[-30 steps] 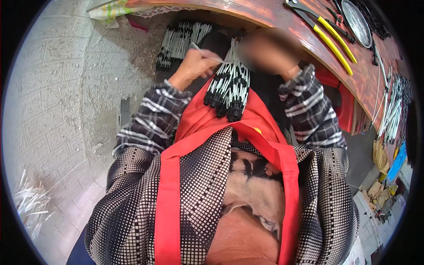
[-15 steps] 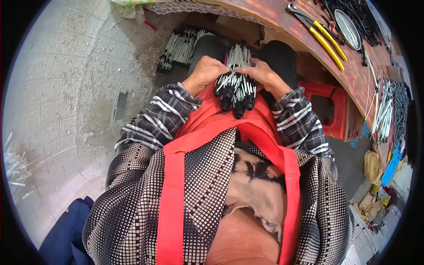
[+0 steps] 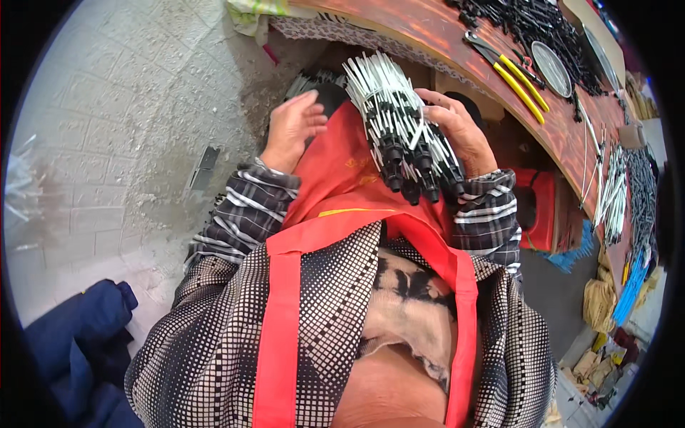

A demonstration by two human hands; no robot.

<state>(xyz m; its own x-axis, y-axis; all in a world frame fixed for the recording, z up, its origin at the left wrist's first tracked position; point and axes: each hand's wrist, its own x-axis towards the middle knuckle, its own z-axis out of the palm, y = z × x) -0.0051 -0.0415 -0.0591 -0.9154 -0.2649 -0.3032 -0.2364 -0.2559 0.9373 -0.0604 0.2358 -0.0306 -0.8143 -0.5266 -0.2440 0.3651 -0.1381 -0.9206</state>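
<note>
Bundle [image 3: 399, 132] of white rods with black end caps sat at 12 o'clock above red apron [image 3: 342, 192], right hand [image 3: 460, 132] clamped around it. Left hand [image 3: 292, 128] at 10 o'clock, fingers apart, holding nothing. Risk judged: one-handed grip loosening, rods sliding out onto floor [image 3: 121, 121].

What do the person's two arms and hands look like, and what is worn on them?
Both forearms wear long plaid sleeves, dark grey with white stripes, the left sleeve and the right sleeve ending in cuffs at the wrists. The left hand and right hand are bare: no gloves, and no rings or watch visible.
</note>
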